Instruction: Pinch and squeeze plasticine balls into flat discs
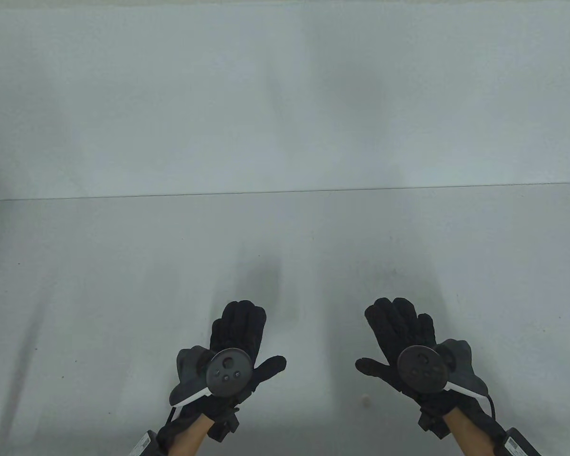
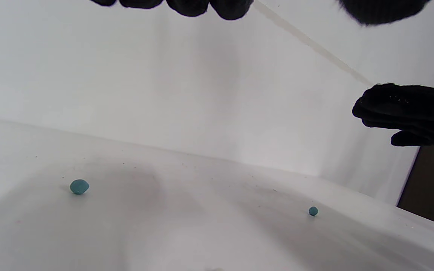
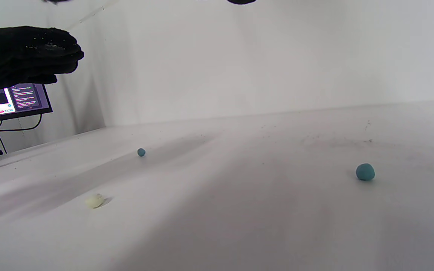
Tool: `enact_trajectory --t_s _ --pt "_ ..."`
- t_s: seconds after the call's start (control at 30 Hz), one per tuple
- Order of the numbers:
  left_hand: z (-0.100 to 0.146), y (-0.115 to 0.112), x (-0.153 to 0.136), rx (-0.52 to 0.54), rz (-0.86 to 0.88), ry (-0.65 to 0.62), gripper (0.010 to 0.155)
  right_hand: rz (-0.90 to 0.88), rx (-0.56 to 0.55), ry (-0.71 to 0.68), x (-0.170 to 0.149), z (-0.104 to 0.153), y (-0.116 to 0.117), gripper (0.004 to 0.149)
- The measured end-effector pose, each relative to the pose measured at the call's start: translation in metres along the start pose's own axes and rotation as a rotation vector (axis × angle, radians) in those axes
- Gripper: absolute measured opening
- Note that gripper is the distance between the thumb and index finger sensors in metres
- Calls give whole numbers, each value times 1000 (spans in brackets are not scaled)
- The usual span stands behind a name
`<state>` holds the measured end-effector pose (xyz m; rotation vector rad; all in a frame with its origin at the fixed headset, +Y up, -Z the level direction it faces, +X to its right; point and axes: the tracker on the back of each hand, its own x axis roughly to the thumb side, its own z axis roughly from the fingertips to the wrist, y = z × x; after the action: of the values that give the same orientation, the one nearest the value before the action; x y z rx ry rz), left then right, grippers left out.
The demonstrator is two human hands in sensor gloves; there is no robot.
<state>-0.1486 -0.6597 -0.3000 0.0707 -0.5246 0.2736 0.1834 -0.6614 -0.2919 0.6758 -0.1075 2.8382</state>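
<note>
My left hand (image 1: 259, 337) and right hand (image 1: 379, 336) hover palm down over the near part of the white table (image 1: 285, 247), fingers spread and holding nothing. A teal plasticine ball (image 2: 79, 186) lies on the table below the left hand; it also shows in the right wrist view (image 3: 141, 152). A second teal ball (image 3: 365, 171) lies below the right hand and shows small in the left wrist view (image 2: 313, 211). A pale yellowish ball (image 3: 95, 201) lies between the hands, faint in the table view (image 1: 365, 398). The teal balls do not show in the table view.
A white wall (image 1: 285, 95) rises behind the table's far edge. A monitor on a stand (image 3: 11, 101) is off to the left side in the right wrist view. The left hand (image 3: 25, 56) shows there, and the right hand (image 2: 409, 113) in the left wrist view.
</note>
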Motion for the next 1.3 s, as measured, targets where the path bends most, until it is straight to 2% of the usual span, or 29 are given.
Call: enact_trajectory --t_s 0.17,0.27,0.47,0.57,0.73,0.93,1.1,1.3 --pt "-3 1 1 -13 18 8 91 2 -9 1 -1 0 -1 90" --pt "-11 10 -3 -10 10 28 89 -1 -14 4 -2 1 -2 89" --pt "-40 25 -31 -32 -100 131 81 -4 -22 4 -3 1 -3 88" --pt "-57 24 -52 -36 -110 209 76 -3 -24 3 -4 2 -4 88" --pt "-84 11 -78 -96 -166 298 70 -7 -27 5 -8 3 -5 88" --pt "-108 -21 -99 -182 -218 357 65 -12 -22 10 -11 3 -5 88" --pt "-118 -45 -110 -252 -296 388 63 -17 -21 12 -11 4 -5 88" --pt "-122 -62 -119 -302 -310 400 62 -20 -18 6 -10 3 -4 88"
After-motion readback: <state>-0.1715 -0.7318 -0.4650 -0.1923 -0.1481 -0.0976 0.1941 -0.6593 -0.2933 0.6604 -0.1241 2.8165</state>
